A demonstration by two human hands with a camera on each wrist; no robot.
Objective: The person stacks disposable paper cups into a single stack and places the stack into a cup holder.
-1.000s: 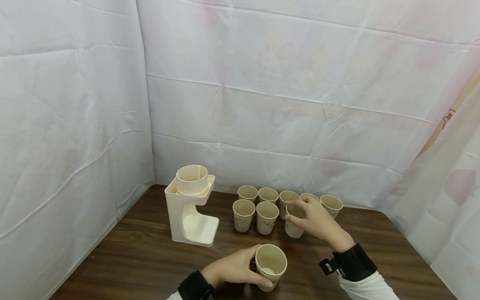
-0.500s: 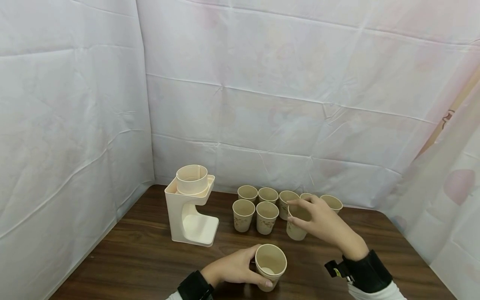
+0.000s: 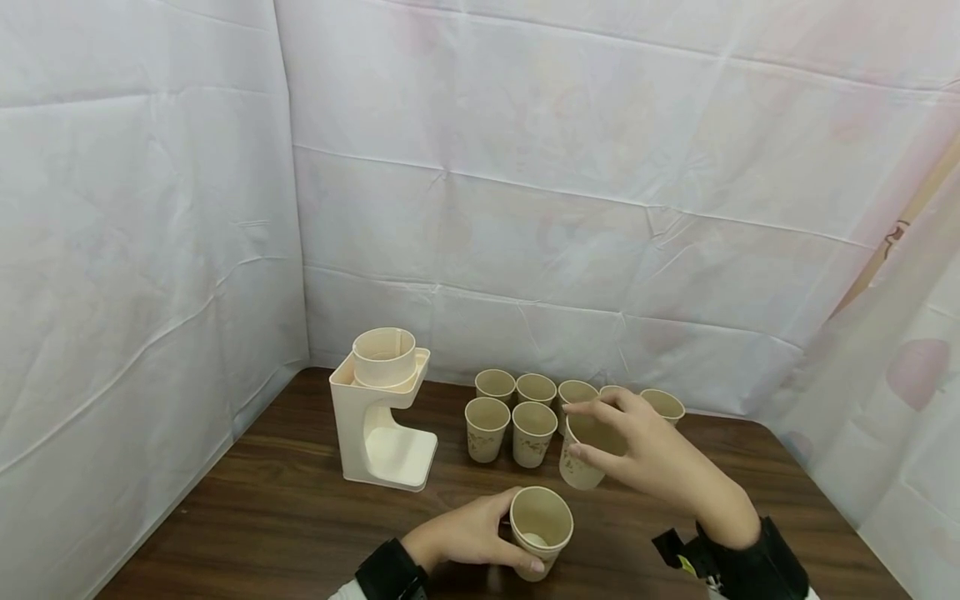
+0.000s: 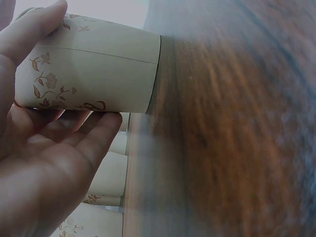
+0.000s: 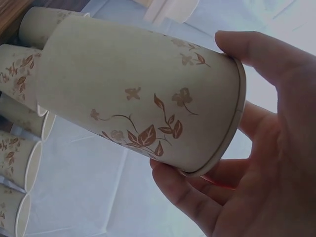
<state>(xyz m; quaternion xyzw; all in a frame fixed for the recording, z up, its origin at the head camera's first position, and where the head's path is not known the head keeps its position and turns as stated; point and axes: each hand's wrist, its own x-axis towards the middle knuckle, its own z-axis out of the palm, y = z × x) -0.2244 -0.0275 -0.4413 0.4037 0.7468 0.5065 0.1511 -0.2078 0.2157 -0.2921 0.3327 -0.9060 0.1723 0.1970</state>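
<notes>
My left hand [image 3: 472,533] grips a beige paper cup [image 3: 542,521] upright near the table's front edge, thumb on the near side. Brown flower prints show on that cup's wall in the left wrist view, with the fingers under its side. To the right and farther back, my right hand [image 3: 652,450] holds another flower-printed paper cup [image 5: 133,89] near its rim, between thumb and fingers. This cup looks raised off the table and slightly tilted in the head view. Part of its rim is hidden behind the fingers.
Several matching cups stand in two rows at the back, among them a front-row cup [image 3: 486,433] and a far-right cup [image 3: 663,402]. A cream C-shaped stand [image 3: 351,433] with a round collar [image 3: 384,367] is left of them. White cloth [image 3: 480,208] hangs behind the wooden table [image 3: 285,517].
My right hand has lifted its cup from the front row and brought it nearer and slightly left. The left hand and its cup have stayed in place.
</notes>
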